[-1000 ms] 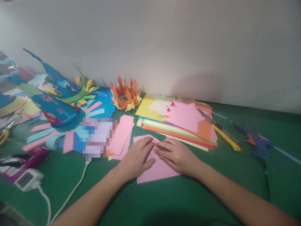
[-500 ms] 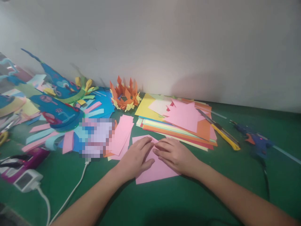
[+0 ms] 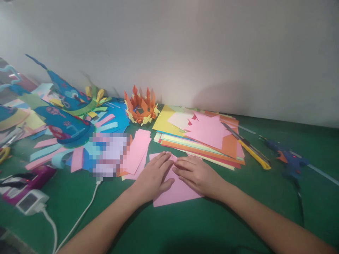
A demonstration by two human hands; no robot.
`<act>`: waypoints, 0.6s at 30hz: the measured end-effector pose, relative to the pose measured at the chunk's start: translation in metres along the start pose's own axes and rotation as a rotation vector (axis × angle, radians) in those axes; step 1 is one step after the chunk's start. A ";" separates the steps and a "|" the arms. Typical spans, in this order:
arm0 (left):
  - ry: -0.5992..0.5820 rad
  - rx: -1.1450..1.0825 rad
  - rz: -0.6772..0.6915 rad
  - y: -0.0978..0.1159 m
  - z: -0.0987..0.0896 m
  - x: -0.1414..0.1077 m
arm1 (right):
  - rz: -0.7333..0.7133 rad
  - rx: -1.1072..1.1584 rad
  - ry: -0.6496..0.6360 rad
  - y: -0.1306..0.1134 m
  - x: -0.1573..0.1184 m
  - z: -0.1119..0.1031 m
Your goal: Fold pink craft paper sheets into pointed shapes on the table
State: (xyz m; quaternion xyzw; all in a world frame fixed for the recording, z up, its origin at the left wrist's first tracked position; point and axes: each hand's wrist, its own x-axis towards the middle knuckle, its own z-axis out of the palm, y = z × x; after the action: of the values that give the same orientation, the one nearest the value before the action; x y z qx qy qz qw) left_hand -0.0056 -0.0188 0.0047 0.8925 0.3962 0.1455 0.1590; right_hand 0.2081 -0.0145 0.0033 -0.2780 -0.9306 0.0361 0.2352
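Pale grey wall (image 3: 169, 49), bare but for soft shadows and a dim warm patch above the papers, rises behind a green table (image 3: 145, 229) whose top darkens toward the near edge. On that top, between the forearms, lies a pink sheet (image 3: 176, 195) with both hands resting over its far half. The left hand (image 3: 152, 176) is palm down, its long fingers close together and its thumb held apart on the paper. The right hand (image 3: 198, 173) has its fingers bunched, tips near the left fingertips; whether it pinches the paper I cannot tell. Just left are pink strips (image 3: 137, 150), beside a patch (image 3: 109, 155) blurred into squares, with a white cable (image 3: 91, 203) running from it. Beyond the right hand sits a stack of coloured paper (image 3: 198, 148), a utility knife (image 3: 253, 153) slanting off its right side, and farther right a blue glue gun (image 3: 291, 160) showing a small red light. By the wall stands an orange paper crown (image 3: 143, 109). At far left are two blue cone hats (image 3: 62, 121) with paper loops, a magenta power strip (image 3: 43, 176) and yellow-handled scissors (image 3: 4, 154).
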 end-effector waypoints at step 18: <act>0.030 0.030 -0.024 -0.002 0.001 0.000 | -0.019 0.038 -0.013 0.002 -0.003 0.003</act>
State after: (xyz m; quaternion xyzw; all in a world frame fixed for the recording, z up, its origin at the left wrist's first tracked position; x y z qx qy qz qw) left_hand -0.0065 -0.0176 0.0031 0.8876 0.4114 0.1509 0.1417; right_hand 0.2100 -0.0146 -0.0007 -0.2644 -0.9338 0.0533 0.2349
